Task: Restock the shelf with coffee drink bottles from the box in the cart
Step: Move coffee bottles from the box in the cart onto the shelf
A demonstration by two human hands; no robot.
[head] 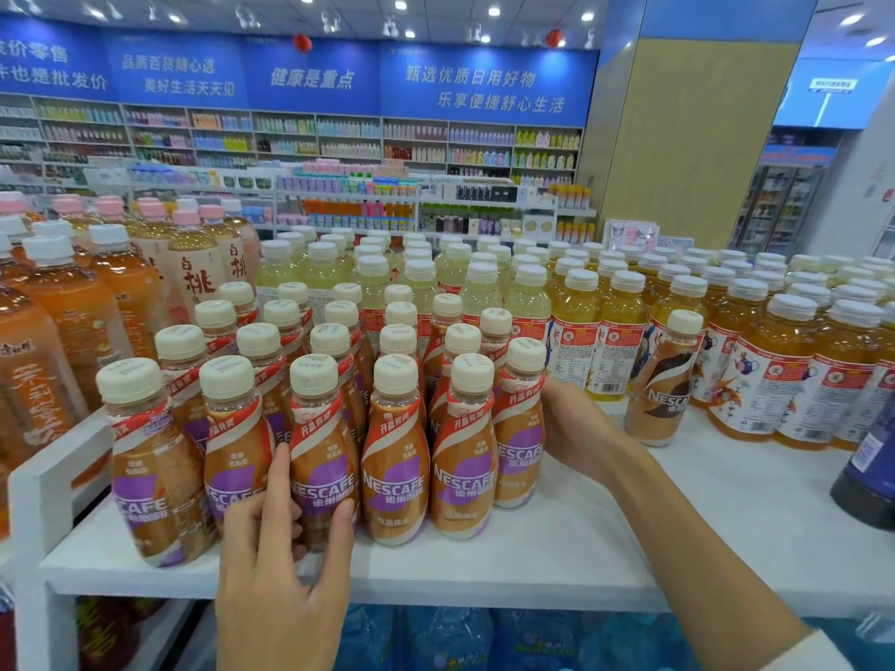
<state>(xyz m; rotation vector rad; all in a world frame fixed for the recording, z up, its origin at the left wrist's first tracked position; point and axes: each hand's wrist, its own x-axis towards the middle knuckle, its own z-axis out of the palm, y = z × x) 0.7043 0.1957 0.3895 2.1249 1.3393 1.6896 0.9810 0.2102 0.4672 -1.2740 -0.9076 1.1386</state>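
Observation:
Several rows of Nescafe coffee drink bottles with cream caps stand on the white shelf [557, 564]. My left hand [281, 554] grips a front-row coffee bottle [322, 443] low on its body, thumb on the right and fingers on the left. My right hand [576, 428] wraps around the rightmost front bottle [520, 428] from its right side. A single coffee bottle with a darker label [663, 380] stands apart to the right. The box and cart are out of view.
Orange tea bottles [63, 312] crowd the left behind a white divider [43, 481]. Pale yellow drinks [426, 278] and golden tea bottles [775, 351] fill the back and right. A dark bottle [867, 477] stands at the right edge. Blue water bottles [450, 636] sit below.

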